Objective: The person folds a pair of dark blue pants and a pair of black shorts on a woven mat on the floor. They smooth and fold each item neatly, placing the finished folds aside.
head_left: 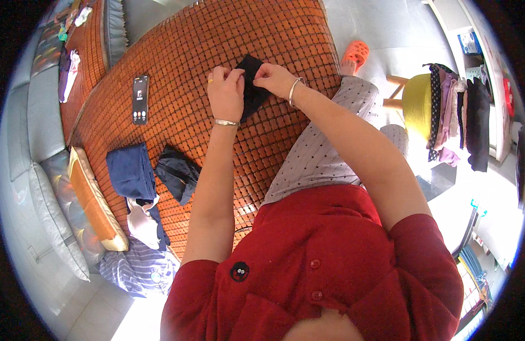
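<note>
A small black piece of clothing [252,98], whose kind I cannot make out, lies over the brown tiled mat [185,42] in front of me. My left hand [226,91], with a ring and a bangle, pinches its left edge with the fingers curled. At its right edge, my right hand [273,79] grips the cloth between thumb and fingers. The fingertips of both hands are partly hidden. Closer to me on the left lie a crumpled black garment [179,174] and a folded navy garment [130,170].
A phone [140,100] rests on the mat to the left. Beyond the folded clothes are an orange cushion [95,199] and a grey sofa [46,113]. A striped garment [140,267] hangs near the mat's edge. Several clothes drape over a yellow-green stool [417,105] at right.
</note>
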{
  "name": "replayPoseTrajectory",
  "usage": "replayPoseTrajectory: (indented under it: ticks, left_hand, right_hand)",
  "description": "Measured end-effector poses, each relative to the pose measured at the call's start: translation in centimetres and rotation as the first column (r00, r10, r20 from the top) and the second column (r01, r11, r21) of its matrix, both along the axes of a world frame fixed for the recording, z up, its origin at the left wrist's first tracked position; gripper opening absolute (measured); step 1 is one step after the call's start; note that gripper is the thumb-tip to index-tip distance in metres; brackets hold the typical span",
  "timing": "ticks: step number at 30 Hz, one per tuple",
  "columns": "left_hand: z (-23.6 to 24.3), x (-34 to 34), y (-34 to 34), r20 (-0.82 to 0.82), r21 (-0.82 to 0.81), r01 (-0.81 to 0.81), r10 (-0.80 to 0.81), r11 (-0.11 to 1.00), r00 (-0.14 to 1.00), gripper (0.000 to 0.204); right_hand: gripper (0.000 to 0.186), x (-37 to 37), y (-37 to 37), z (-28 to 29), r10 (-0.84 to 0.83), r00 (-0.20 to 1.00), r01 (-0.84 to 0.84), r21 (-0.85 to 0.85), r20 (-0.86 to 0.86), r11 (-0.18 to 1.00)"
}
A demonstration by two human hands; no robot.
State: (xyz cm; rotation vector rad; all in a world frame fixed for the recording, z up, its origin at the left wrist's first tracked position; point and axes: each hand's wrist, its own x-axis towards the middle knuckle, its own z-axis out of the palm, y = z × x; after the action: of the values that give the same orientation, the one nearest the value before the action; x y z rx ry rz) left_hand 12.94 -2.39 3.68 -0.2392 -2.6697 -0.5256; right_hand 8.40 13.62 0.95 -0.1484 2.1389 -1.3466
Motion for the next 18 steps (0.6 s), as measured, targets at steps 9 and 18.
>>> replayPoseTrajectory:
  ticks: [9, 18]
  left_hand:
    - [0.3, 0.4, -1.4, 0.147, 0.107, -0.016, 0.0, 0.994, 0.989, 0.014]
    - [0.5, 5.4, -3.3, 0.127, 0.234, -0.379, 0.358, 0.896, 0.925, 0.047]
  right_hand:
    - [0.033, 2.6, -2.5, 1.8, 0.005, 0.935, 0.163, 0.445, -0.353, 0.88]
    - [0.027, 2.1, -1.2, 2.2, 0.205, 0.95, -0.071, 0.473, -0.238, 0.878]
